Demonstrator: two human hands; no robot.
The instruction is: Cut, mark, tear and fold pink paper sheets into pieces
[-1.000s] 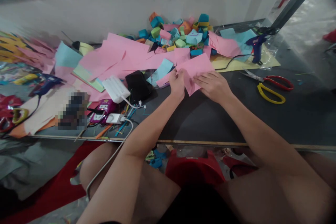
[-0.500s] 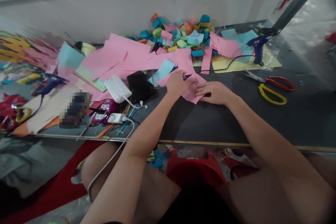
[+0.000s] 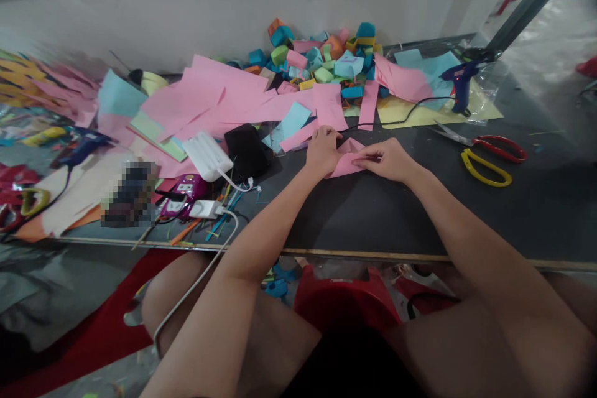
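A piece of pink paper point(image 3: 347, 166) lies on the dark tabletop between my hands, its near part folded up and over. My right hand point(image 3: 385, 160) pinches the folded edge between thumb and fingers. On the left side of the sheet, my left hand point(image 3: 323, 152) grips it with curled fingers; the fingertips are partly hidden. Just beyond my hands is a black cord, with a pink strip point(image 3: 329, 106) behind it. Scissors point(image 3: 485, 152) with one red and one yellow handle lie open to the right of my right hand.
Folded paper pieces point(image 3: 321, 59) in several colours are heaped along the wall. A blue glue gun point(image 3: 461, 84) stands at the back right, another glue gun point(image 3: 88, 146) lies left. Pink sheets point(image 3: 205, 96), a white power bank point(image 3: 206, 155) and a purple power strip point(image 3: 186, 193) cover the left.
The near corner of the pink paper has been folded up and away from me. My right hand has gone from lying flat on the sheet to pinching its edge.
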